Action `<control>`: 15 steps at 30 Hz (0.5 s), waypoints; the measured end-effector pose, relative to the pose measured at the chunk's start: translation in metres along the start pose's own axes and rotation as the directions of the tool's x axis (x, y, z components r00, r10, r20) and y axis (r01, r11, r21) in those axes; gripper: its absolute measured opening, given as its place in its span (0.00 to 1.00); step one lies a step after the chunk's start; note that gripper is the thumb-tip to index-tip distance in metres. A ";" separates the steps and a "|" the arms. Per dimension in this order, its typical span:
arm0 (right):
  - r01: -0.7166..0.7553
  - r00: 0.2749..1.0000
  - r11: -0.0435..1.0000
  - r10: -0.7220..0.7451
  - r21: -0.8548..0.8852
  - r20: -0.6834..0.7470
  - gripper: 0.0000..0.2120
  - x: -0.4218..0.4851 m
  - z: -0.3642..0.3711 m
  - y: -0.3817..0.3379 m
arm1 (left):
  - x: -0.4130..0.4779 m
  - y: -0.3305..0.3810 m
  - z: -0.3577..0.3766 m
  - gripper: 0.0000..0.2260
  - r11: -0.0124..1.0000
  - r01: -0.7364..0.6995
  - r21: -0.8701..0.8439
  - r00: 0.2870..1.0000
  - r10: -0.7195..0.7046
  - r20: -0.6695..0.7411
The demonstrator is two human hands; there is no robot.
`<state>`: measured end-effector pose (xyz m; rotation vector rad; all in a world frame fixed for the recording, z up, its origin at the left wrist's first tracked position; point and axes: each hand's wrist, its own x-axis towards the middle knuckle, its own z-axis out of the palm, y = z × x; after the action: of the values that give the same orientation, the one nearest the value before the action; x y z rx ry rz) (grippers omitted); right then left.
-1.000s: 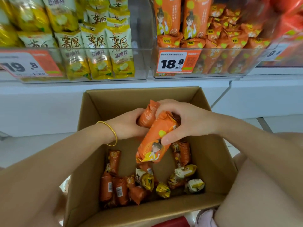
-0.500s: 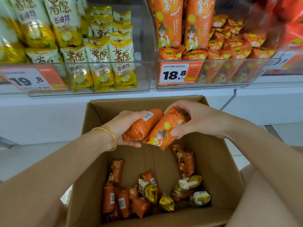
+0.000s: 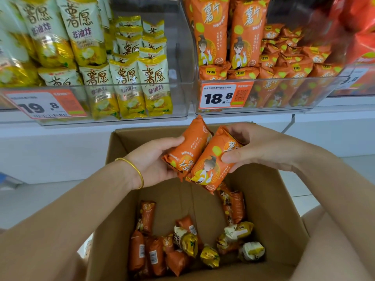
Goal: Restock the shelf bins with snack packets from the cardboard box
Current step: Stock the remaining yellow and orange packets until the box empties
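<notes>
Head view. Your left hand [image 3: 154, 161] grips the left packet [image 3: 189, 147] round its near end, thumb on top and fingers underneath. Your right hand [image 3: 261, 147] pinches the right packet [image 3: 211, 165] across its middle, thumb on the printed face. The hands are close together but not joined. The two orange packets lie side by side and touching, with their far ends tilted up and away from you.

A second ago both packets were bunched in one cluster low over the cardboard box [image 3: 269, 199], with your right hand clamped over the top of them. Half a second ago you had split them, one to each hand. Now they have risen to the box's far rim, just below the orange bin [image 3: 284, 86] and its 18.8 price tag [image 3: 225, 97]. I judge the pick finished and the carry under way, so setting them into that bin comes next.

Your head has tipped up as well, so the bins fill more of the picture than before, while the box floor still shows.

Below your hands, loose orange packets [image 3: 146, 250] and loose yellow packets [image 3: 209, 256] lie on the box floor much as they did, so plenty remains to restock. The yellow bin [image 3: 178, 78], above and left of your left hand, probably takes the yellow ones.
</notes>
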<state>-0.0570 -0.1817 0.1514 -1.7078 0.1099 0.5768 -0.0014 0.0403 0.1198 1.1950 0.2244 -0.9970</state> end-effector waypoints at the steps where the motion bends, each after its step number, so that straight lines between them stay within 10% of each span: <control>1: 0.002 1.000 1.000 -0.001 0.025 -0.007 0.29 -0.001 -0.002 -0.001 | 0.000 0.000 0.000 0.25 1.000 -0.009 -0.014 1.000 0.009 -0.013; 8: 0.110 0.992 0.991 -0.105 0.073 -0.063 0.22 -0.004 -0.002 -0.003 | 0.000 -0.001 0.006 0.24 0.996 -0.079 0.041 0.996 0.077 0.052; 15: 0.187 0.981 0.956 -0.195 0.225 0.015 0.42 -0.011 -0.016 -0.010 | -0.010 -0.001 0.025 0.24 0.982 -0.187 0.013 0.972 0.183 0.146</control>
<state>-0.0580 -0.1968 0.1667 -1.4691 -0.0171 0.4340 -0.0170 0.0248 0.1352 1.1405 -0.0151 -0.9200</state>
